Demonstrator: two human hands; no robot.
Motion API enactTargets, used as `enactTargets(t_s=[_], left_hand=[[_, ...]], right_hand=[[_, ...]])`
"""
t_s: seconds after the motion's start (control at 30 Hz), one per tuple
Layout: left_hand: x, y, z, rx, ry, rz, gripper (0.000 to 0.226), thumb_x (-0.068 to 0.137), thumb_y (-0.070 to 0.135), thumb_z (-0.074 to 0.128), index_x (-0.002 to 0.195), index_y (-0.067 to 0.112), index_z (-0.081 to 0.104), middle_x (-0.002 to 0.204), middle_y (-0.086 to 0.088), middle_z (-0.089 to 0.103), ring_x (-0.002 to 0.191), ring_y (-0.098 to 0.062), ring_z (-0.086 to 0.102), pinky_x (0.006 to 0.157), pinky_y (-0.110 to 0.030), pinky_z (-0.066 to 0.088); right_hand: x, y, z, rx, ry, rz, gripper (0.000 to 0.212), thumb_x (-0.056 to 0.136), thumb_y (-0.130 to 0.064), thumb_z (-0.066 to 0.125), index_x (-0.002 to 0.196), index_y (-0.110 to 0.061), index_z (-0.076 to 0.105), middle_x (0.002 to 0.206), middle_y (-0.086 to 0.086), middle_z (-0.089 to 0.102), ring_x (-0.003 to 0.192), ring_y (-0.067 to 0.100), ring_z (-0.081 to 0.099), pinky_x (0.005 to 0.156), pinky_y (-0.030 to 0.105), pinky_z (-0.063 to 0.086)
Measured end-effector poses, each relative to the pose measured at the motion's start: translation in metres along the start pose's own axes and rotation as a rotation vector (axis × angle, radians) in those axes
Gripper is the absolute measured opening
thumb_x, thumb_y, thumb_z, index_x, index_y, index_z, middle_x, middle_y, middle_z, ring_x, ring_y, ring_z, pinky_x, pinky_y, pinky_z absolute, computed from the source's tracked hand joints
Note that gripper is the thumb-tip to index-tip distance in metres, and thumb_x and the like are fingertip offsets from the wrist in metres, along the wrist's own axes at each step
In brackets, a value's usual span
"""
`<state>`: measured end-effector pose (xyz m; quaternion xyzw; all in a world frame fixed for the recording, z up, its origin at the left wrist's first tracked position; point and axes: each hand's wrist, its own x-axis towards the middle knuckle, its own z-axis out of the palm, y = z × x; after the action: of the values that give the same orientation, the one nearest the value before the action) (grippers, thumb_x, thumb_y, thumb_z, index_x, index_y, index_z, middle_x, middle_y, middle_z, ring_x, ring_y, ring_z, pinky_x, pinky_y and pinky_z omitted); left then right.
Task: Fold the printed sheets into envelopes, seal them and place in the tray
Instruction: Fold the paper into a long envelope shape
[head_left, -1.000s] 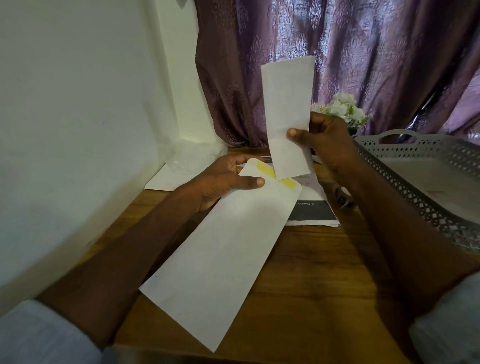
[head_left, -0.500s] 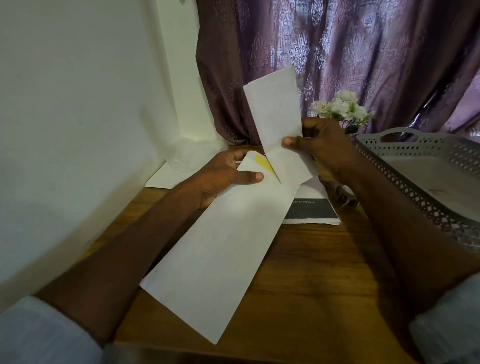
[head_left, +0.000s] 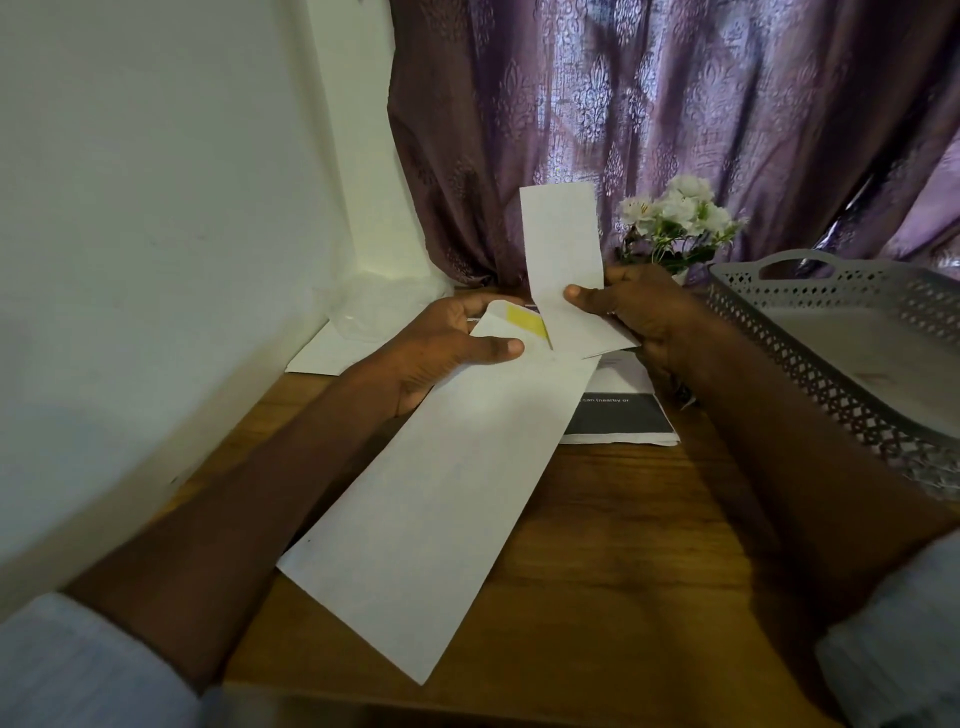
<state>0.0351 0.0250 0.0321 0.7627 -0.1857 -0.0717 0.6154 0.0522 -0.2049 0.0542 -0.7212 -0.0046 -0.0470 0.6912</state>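
My left hand (head_left: 447, 345) grips a long white envelope (head_left: 447, 499) near its open end, thumb on top; the flap with its yellow adhesive strip (head_left: 527, 322) points away from me. A folded white sheet (head_left: 563, 260) stands upright above the envelope's mouth, pinched by my right hand (head_left: 631, 306) at its lower part. The sheet's lower edge sits at the envelope's opening, bent toward the right. A grey perforated tray (head_left: 831, 332) stands at the right, tilted toward me.
Printed sheets (head_left: 621, 415) with a dark band lie on the wooden table (head_left: 623, 545) under my hands. More white paper (head_left: 322, 356) and a clear plastic wrap lie by the left wall. White flowers (head_left: 680, 218) stand before a purple curtain.
My right hand has lowered the folded sheet and brought it more upright at the envelope's mouth. My left hand has kept its grip on the envelope.
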Motion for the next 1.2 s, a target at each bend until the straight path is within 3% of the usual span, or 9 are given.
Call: enactTargets(t_s=[0.17, 0.27, 0.43, 0.53, 0.6, 0.73, 0.87, 1.03, 1.2], left_hand=[[0.001, -0.001, 0.0, -0.012, -0.004, 0.003, 0.037, 0.09, 0.009, 0.077, 0.12, 0.027, 0.068, 0.128, -0.002, 0.073, 0.115, -0.019, 0.071, 0.097, -0.031, 0.058], [0.0, 0.001, 0.001, -0.011, 0.029, 0.002, 0.033, 0.09, 0.011, 0.077, 0.116, 0.029, 0.067, 0.128, 0.0, 0.071, 0.119, -0.019, 0.068, 0.1, -0.03, 0.057], [0.002, 0.001, -0.001, 0.013, 0.07, -0.012, 0.052, 0.091, 0.015, 0.077, 0.139, 0.017, 0.06, 0.139, -0.006, 0.066, 0.127, -0.027, 0.064, 0.111, -0.047, 0.05], [0.002, 0.001, 0.0, 0.022, 0.084, -0.015, 0.055, 0.089, 0.02, 0.079, 0.141, 0.019, 0.059, 0.141, -0.005, 0.065, 0.128, -0.027, 0.063, 0.111, -0.048, 0.05], [0.002, 0.0, 0.001, 0.006, 0.08, -0.014, 0.058, 0.086, 0.022, 0.083, 0.14, 0.02, 0.061, 0.139, -0.004, 0.066, 0.126, -0.027, 0.064, 0.11, -0.047, 0.051], [-0.002, 0.002, 0.004, -0.033, 0.042, -0.019, 0.05, 0.088, 0.016, 0.08, 0.135, 0.022, 0.063, 0.132, 0.0, 0.071, 0.119, -0.022, 0.069, 0.1, -0.039, 0.058], [-0.002, 0.001, 0.008, -0.022, 0.04, -0.036, 0.059, 0.085, 0.022, 0.084, 0.139, 0.024, 0.06, 0.134, 0.001, 0.07, 0.117, -0.023, 0.07, 0.098, -0.045, 0.059], [-0.004, 0.003, 0.009, -0.038, 0.047, -0.029, 0.055, 0.087, 0.022, 0.082, 0.137, 0.024, 0.06, 0.13, 0.001, 0.072, 0.111, -0.02, 0.073, 0.089, -0.036, 0.063], [-0.005, 0.005, 0.006, -0.049, 0.078, -0.015, 0.046, 0.09, 0.02, 0.079, 0.133, 0.023, 0.063, 0.124, 0.001, 0.074, 0.102, -0.017, 0.076, 0.079, -0.028, 0.063]], right_hand=[[0.003, 0.002, 0.001, 0.002, 0.067, 0.06, 0.044, 0.081, -0.007, 0.082, 0.122, 0.002, 0.068, 0.118, 0.019, 0.073, 0.094, 0.033, 0.073, 0.082, 0.043, 0.062], [0.003, 0.002, 0.003, -0.013, 0.108, 0.035, 0.04, 0.082, -0.007, 0.083, 0.118, 0.0, 0.069, 0.118, 0.017, 0.072, 0.096, 0.032, 0.072, 0.085, 0.043, 0.06], [-0.001, 0.001, 0.011, -0.009, 0.162, -0.019, 0.042, 0.084, -0.012, 0.082, 0.123, -0.005, 0.068, 0.111, 0.009, 0.071, 0.099, 0.029, 0.07, 0.074, 0.034, 0.059], [-0.005, 0.0, 0.02, 0.002, 0.174, -0.056, 0.04, 0.086, -0.012, 0.081, 0.123, -0.006, 0.067, 0.106, 0.004, 0.07, 0.085, 0.017, 0.068, 0.062, 0.027, 0.055], [-0.007, -0.002, 0.023, 0.013, 0.188, -0.075, 0.037, 0.086, -0.012, 0.081, 0.119, -0.007, 0.068, 0.102, 0.001, 0.069, 0.079, 0.011, 0.066, 0.061, 0.023, 0.055], [-0.008, -0.004, 0.026, 0.048, 0.226, -0.098, 0.033, 0.085, -0.011, 0.082, 0.114, -0.007, 0.069, 0.104, 0.001, 0.071, 0.089, 0.018, 0.07, 0.079, 0.031, 0.061], [-0.013, -0.006, 0.029, 0.121, 0.18, -0.097, 0.029, 0.085, -0.008, 0.081, 0.112, -0.005, 0.07, 0.098, 0.002, 0.074, 0.085, 0.016, 0.073, 0.064, 0.024, 0.062], [-0.015, -0.006, 0.036, 0.22, 0.134, -0.042, 0.04, 0.084, -0.006, 0.081, 0.121, -0.006, 0.068, 0.102, 0.004, 0.075, 0.086, 0.016, 0.073, 0.059, 0.022, 0.061], [-0.012, -0.003, 0.034, 0.144, 0.062, -0.07, 0.04, 0.085, -0.006, 0.08, 0.123, -0.008, 0.068, 0.103, -0.001, 0.074, 0.085, 0.01, 0.071, 0.054, 0.015, 0.056]])
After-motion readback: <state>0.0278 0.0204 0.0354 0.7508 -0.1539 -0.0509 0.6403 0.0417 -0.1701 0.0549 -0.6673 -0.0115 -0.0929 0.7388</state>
